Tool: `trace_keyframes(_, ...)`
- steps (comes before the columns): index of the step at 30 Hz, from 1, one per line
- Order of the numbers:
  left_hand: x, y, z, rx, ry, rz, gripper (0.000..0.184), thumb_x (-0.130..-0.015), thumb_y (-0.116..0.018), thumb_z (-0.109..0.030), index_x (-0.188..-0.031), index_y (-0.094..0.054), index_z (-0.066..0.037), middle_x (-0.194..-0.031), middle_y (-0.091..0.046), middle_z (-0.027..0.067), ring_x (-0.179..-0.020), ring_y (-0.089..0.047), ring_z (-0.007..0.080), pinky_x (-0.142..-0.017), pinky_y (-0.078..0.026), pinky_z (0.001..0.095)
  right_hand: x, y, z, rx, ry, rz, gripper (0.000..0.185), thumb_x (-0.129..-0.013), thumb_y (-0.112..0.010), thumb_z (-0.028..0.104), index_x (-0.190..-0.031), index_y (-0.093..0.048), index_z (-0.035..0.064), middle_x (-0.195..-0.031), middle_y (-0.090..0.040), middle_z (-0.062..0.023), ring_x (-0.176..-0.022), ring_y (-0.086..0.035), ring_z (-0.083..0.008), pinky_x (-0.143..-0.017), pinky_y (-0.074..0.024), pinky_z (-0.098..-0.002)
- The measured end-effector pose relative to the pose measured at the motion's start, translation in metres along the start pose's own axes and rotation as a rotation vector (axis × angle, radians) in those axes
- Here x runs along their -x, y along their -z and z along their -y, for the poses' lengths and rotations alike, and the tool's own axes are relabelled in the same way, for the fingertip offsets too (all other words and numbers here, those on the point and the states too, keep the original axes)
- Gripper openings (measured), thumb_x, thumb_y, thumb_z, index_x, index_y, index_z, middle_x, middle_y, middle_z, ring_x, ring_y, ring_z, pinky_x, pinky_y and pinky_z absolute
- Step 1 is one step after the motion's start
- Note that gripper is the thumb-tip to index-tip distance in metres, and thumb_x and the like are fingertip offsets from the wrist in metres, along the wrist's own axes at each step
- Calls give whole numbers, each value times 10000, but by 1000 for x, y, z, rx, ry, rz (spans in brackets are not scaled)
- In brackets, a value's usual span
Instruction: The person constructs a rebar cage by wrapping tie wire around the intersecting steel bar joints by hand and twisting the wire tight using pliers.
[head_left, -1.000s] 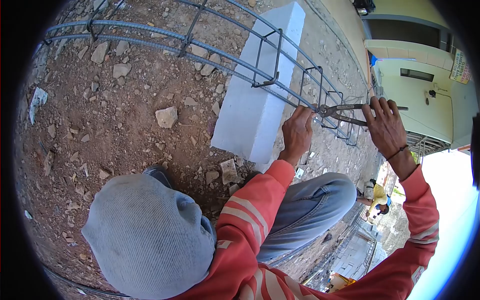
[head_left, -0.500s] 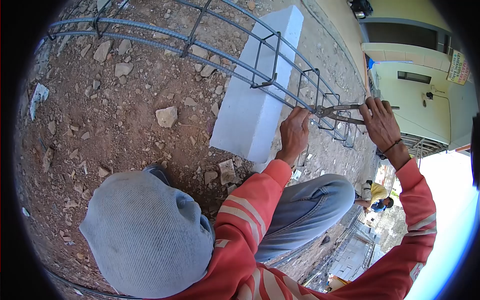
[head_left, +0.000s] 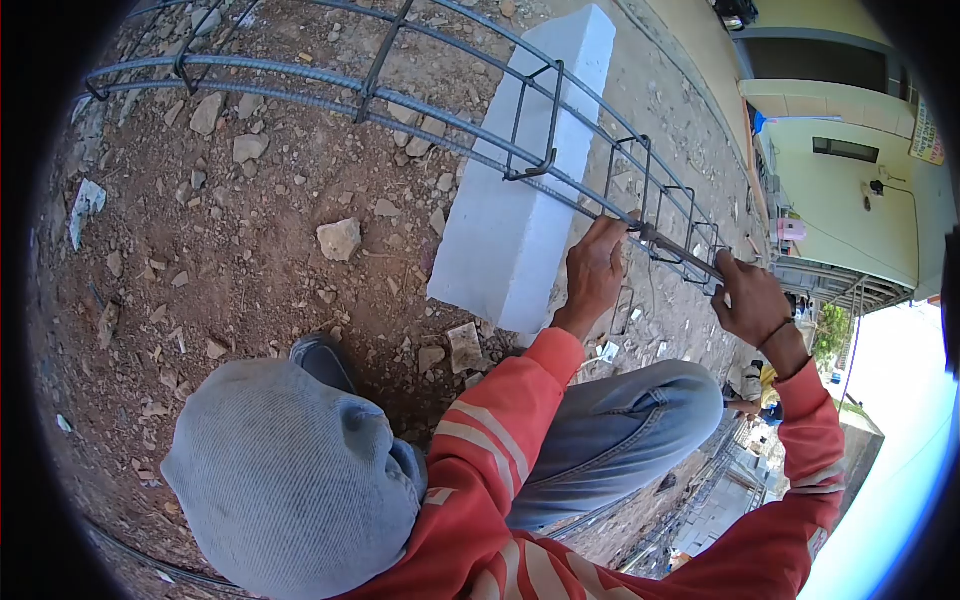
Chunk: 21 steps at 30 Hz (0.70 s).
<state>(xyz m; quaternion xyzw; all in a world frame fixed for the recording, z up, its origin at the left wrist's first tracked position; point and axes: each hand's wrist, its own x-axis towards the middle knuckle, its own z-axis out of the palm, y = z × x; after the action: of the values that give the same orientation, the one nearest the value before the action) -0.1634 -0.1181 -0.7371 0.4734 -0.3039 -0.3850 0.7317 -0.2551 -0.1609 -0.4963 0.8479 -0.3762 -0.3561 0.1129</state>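
My right hand [head_left: 752, 300] is closed around the handles of a pair of pincers [head_left: 685, 252]. The jaws reach a bar of the rebar cage [head_left: 440, 118], close to one of its square stirrups. My left hand [head_left: 597, 272] is pinched against the same bar, just beside the jaws; what its fingertips hold is hidden. Under the cage lies a long pale block [head_left: 500, 225], with the bars passing over it.
Stones [head_left: 340, 239] and rubble are scattered over the dirt ground. My jeans-covered knees [head_left: 290, 470] frame my left arm. Yellow-green building walls [head_left: 850, 205] stand at the right. A person in yellow [head_left: 768, 388] is partly hidden behind my right sleeve.
My right hand has moved lower and turned, rotating the pincers. Their handles looked spread before and now appear as one line. My left hand stays at the bar.
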Motion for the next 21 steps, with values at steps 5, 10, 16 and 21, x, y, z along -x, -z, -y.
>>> trace_keyframes(5,-2,-1,5,-48,3,39,459,-873,-524,63,-1270,-646,-133,-1071,-657,141,-903,-662,364,-715,-531,429,-9,-115,-12,-326,-193,-230,272,-864,-709,218,-899,-499,49,-689,-640,-174,-633,-642,-401,-574,-503,-489)
trace_keyframes(10,-1,-2,3,-62,-27,14,475,-859,-528,77,-1267,-644,-136,-1122,-659,144,-916,-663,372,-732,-541,431,-6,-109,-20,-291,-147,-261,281,-881,-705,213,-965,-479,70,-732,-653,-179,-656,-651,-394,-567,-498,-497)
trace_keyframes(16,2,-9,13,-42,-88,-27,461,-870,-528,67,-1269,-638,-135,-1113,-659,144,-900,-664,375,-725,-541,432,14,-36,-3,-700,-150,211,432,-815,-760,78,-1122,-459,30,-632,-579,-119,-562,-656,-257,-513,-513,-376)
trace_keyframes(21,8,-15,6,-81,-59,-154,315,-915,-565,7,-1213,-642,-60,-1004,-658,143,-841,-667,366,-670,-532,415,8,-5,-3,-1406,-382,645,544,-807,-757,8,-1204,-385,18,-647,-588,-81,-489,-620,-185,-442,-493,-320)
